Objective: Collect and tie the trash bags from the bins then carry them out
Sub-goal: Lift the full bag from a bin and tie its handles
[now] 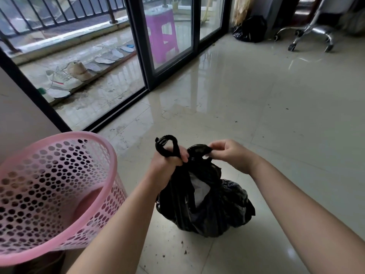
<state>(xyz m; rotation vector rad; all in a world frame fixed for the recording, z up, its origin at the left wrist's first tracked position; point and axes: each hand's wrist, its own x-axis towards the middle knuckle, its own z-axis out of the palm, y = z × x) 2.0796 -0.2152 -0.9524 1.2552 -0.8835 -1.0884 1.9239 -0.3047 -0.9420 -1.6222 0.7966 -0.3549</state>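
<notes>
The black trash bag (205, 204), thin crinkled glossy plastic, sags on the polished pale floor tiles (276, 115) at about six o'clock. The left hand (167, 161) is fisted round one twisted handle loop; the right hand (229, 153) pinches the other flattened handle between fingertips and thumb. At eight o'clock a pink plastic bin (53, 190), round and perforated with dots, tilts mouth-up. At one o'clock a second black bag (249, 29) slumps near a chrome chair base (312, 34).
</notes>
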